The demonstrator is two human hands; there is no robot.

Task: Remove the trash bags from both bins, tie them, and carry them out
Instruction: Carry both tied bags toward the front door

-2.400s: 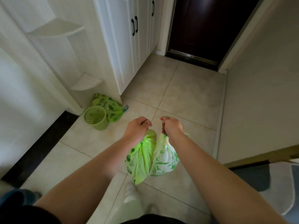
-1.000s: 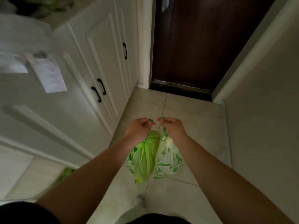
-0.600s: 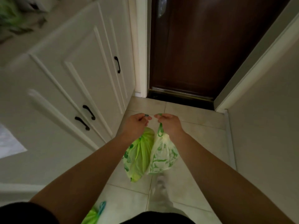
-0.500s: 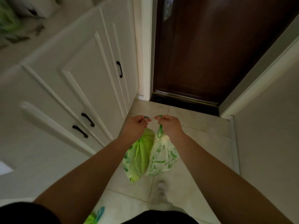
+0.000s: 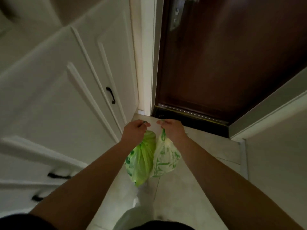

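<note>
Two tied trash bags hang side by side above the tiled floor. My left hand (image 5: 135, 131) is shut on the top of the bright green bag (image 5: 141, 161). My right hand (image 5: 172, 130) grips the knot of the paler, white-green printed bag (image 5: 166, 159). The bags touch each other. Both arms stretch forward, with the hands a little short of the door's threshold.
A dark brown door (image 5: 224, 60) stands shut straight ahead, its metal handle plate (image 5: 177, 12) at the top and a dark threshold (image 5: 191, 119) below. White cabinets with black handles (image 5: 111, 95) line the left. A pale wall (image 5: 279, 146) closes the right.
I have walked along the hallway up to the door, which now fills the view ahead. The green bin and spare bag on the floor have dropped out of sight. Both bags stay held.
</note>
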